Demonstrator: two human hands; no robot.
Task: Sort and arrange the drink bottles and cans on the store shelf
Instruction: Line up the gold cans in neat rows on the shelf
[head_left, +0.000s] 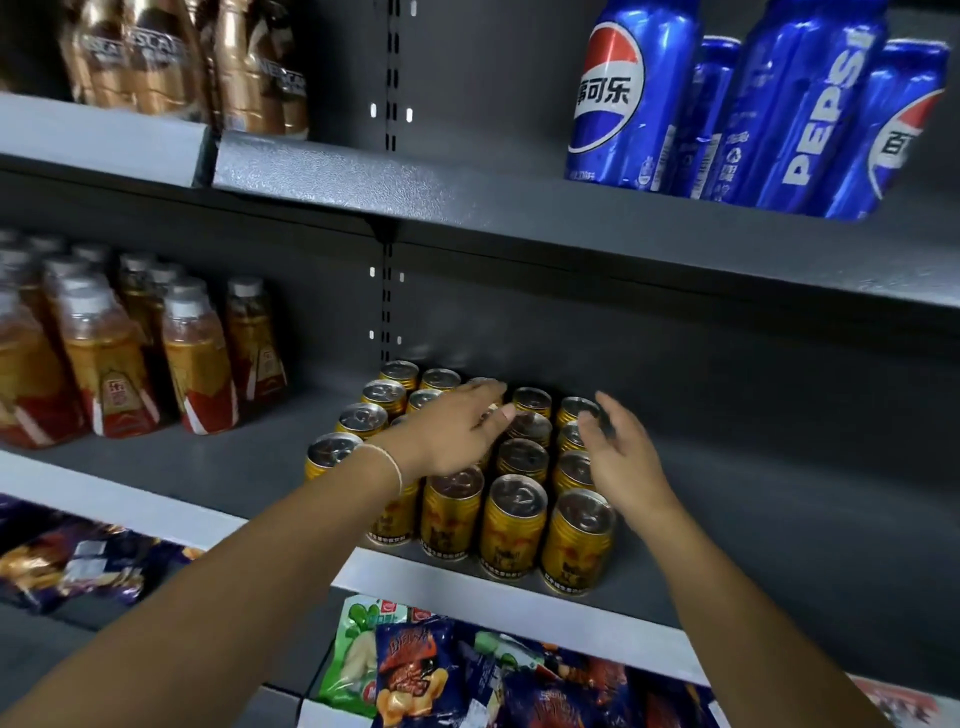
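Fingers (480, 393) of the left hand (452, 434) lie straight and close together, palm down, low over the tops of the gold cans (511, 519); they grip nothing, and whether they touch the lids cannot be told. A thin pale cord bracelet (388, 462) circles that wrist. The right hand (623, 460) is loosely spread just beside the right-hand column of cans, its fingers (610, 408) a little bent and holding nothing.

The gold cans stand upright in tight rows on the middle shelf (441, 577), silver pull-tab lids up; a band of Chinese writing runs round each base, too small to read. Left of them on the same level stand amber bottles (114, 364) with white caps and red-and-gold labels. On the upper shelf, at right, blue Pepsi bottles (613, 93) show "PEPSI" and the characters "可乐"; at left, bronze Nescafé bottles (156, 57) show part of that name. Below, snack bags (415, 670) lie piled.
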